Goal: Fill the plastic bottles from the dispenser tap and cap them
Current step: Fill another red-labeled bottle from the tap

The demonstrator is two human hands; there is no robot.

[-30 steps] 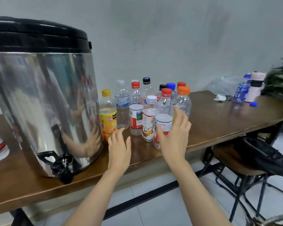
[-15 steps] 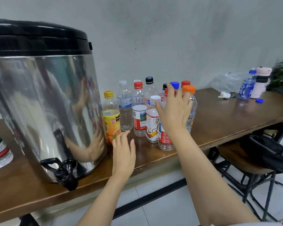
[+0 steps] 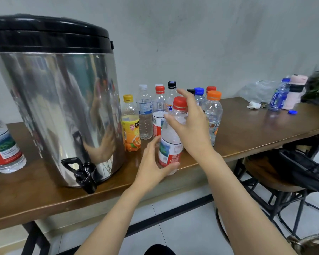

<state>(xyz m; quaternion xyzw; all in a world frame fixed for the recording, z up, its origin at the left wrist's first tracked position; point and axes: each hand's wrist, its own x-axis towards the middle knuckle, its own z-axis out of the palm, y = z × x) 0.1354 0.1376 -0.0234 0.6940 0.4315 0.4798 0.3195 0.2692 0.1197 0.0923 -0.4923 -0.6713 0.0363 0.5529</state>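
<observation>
Wooden table point(image 3: 247, 133) carries capped bottles point(image 3: 145, 115) behind held bottle point(image 3: 170, 144).

Clear red-capped bottle point(image 3: 170, 150) leans slightly, right of steel dispenser point(image 3: 63, 107) and its black tap point(image 3: 85, 176); other capped bottles point(image 3: 145, 116) stand behind

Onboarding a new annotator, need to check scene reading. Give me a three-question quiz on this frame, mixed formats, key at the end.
1. True or false: the red-capped bottle being held is under the dispenser tap.
2. The loose cap lying on the table is: A blue, B yellow, C black.
3. Which hand grips that bottle's labelled lower part?
Key: 1 false; 2 A; 3 the left hand.
</observation>
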